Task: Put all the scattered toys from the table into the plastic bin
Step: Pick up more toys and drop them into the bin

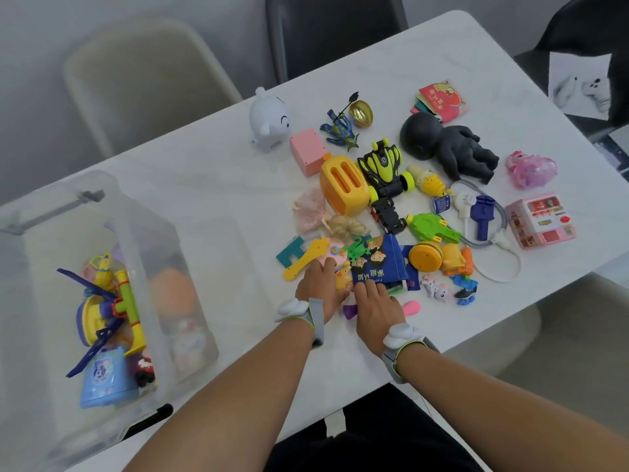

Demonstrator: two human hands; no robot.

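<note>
Scattered toys cover the right half of the white table (204,172). Among them are a yellow toaster (343,185), a black baby doll (449,144), a yellow-black car (386,168), a white bear (269,119) and a pink vending machine (539,219). The clear plastic bin (153,267) stands at the left with several toys inside. My left hand (318,284) lies with straight fingers on a pink toy (335,253), beside a yellow giraffe paddle (306,258). My right hand (374,303) touches the lower edge of a blue cloth book (377,260).
A purple and pink toy (412,308) lies partly under my right hand. A grey tube (503,267) loops near the right table edge. Chairs (143,80) stand behind the table, and a paper sheet (578,83) lies on the right one.
</note>
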